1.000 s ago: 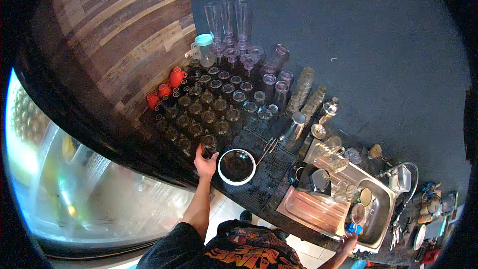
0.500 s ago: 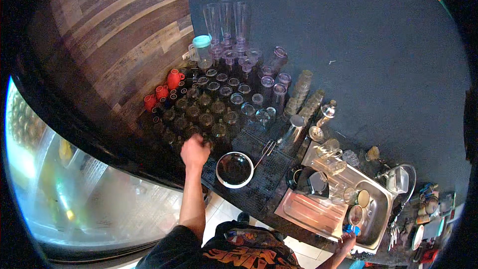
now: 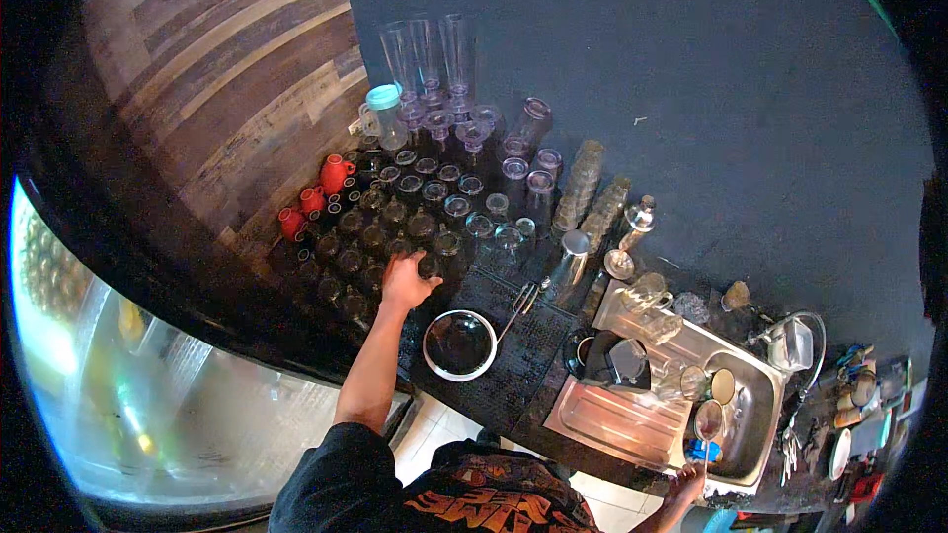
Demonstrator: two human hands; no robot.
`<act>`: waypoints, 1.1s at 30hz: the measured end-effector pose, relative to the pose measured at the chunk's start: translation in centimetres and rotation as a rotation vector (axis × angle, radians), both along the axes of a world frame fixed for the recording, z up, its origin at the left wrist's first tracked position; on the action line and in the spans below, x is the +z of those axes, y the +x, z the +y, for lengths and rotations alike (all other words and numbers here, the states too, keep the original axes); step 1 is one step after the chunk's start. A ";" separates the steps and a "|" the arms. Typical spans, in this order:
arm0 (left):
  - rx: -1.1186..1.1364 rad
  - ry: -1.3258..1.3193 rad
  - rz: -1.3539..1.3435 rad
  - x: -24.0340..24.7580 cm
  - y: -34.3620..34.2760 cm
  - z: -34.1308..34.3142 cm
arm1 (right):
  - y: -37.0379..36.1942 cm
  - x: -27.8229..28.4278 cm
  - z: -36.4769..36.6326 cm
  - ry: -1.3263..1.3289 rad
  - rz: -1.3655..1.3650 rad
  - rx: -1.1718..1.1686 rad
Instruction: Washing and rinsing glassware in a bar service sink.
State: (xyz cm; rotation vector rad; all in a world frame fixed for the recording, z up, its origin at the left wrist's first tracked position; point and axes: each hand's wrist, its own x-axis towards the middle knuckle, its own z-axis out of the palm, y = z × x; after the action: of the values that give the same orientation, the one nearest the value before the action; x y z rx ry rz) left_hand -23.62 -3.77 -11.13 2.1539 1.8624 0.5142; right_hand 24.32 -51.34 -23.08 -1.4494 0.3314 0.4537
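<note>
My left hand [image 3: 408, 282] reaches into the near side of a crowd of upside-down glass mugs [image 3: 373, 237]. Its thumb and fingers curve around one dark-looking glass mug [image 3: 428, 265] at the edge of the group; fingers partly hide it. Just below that hand stands a round white-rimmed bowl with a dark inside [image 3: 460, 345]. My right hand [image 3: 686, 483] rests by the front edge of the steel sink [image 3: 758, 464], its fingers loosely apart and nothing visible in them. A small round strainer [image 3: 708, 420] and a blue object [image 3: 702, 451] lie just beyond it.
Red cups [image 3: 337, 173], tall clear glasses [image 3: 457, 51] and a turquoise-lidded jug [image 3: 385, 118] stand toward the back. Right of them are stacked glasses [image 3: 581, 186], a metal shaker [image 3: 570, 259] and a drainboard [image 3: 617, 422]. A glass-fronted case [image 3: 188, 405] curves along the left.
My left hand has moved up and right along the mugs, its thumb now spread around a mug at the group's near edge. My right hand stays beside the sink. The whole view shifts slightly.
</note>
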 end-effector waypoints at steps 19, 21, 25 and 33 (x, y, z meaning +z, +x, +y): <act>0.208 0.060 -0.010 0.1 0.8 -2.2 | 1.2 -0.5 1.1 -0.015 -0.006 0.069; 0.195 0.093 0.032 0.0 0.3 -2.6 | 0.9 -0.5 1.4 0.019 -0.041 0.106; 0.151 0.377 -0.187 -0.3 0.2 -6.0 | 2.1 -1.4 0.1 0.074 -0.042 0.110; 0.473 0.279 -0.556 -8.8 -1.8 -9.7 | 1.4 0.5 2.3 -0.076 -0.025 0.126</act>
State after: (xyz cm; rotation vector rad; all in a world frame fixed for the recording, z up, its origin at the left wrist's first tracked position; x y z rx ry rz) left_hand -25.41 -13.44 -19.93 1.4537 2.0243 1.3773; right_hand 25.69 -49.03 -22.62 -1.5543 0.2409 0.5288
